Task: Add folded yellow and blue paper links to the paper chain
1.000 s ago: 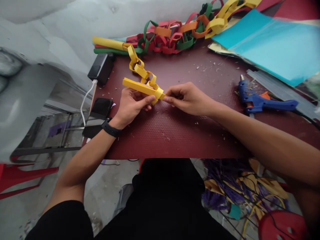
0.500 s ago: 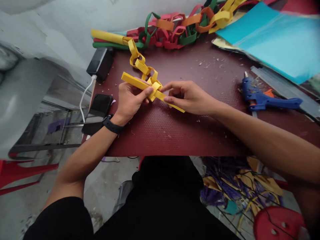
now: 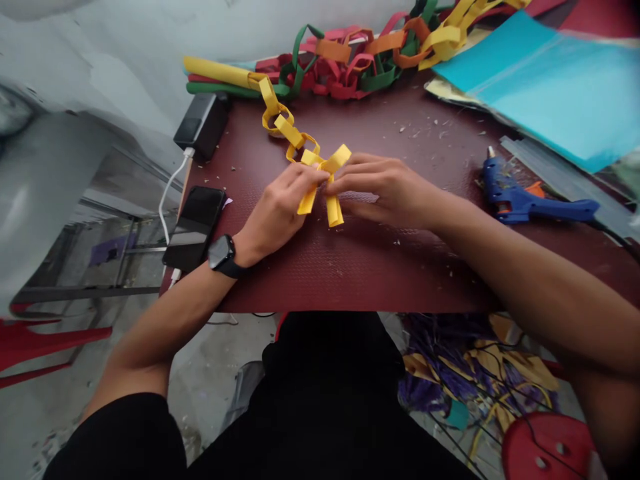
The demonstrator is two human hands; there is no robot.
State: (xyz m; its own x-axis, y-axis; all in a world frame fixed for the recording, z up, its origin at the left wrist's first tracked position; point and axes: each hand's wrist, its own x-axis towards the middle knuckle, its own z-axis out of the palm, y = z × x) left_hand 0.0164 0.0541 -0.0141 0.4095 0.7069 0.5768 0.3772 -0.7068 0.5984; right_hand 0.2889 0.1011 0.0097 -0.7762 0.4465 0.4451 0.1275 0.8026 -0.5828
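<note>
Between my hands a yellow paper strip (image 3: 334, 203) is bent at the near end of a yellow paper chain (image 3: 289, 131). My left hand (image 3: 283, 207) is closed, pinching the strip and the end link with thumb and fingers. My right hand (image 3: 385, 187) is closed on the strip from the other side, its fingertips close to those of my left. One strip end points up and right, and another hangs toward me. The chain runs away over the table to the rolled paper at the back. My fingers partly hide where strip and link meet.
A blue glue gun (image 3: 530, 197) lies at right beside clear sticks (image 3: 555, 167) and turquoise sheets (image 3: 540, 80). Behind lies a heap of coloured paper chain (image 3: 345, 63). A phone (image 3: 195, 227) and a black box (image 3: 201, 125) sit along the left edge of the dark red table (image 3: 300, 287).
The strip, which lay straight across both hands, is now bent with its ends brought round. My left hand has turned and shifted right; both hands are closer together.
</note>
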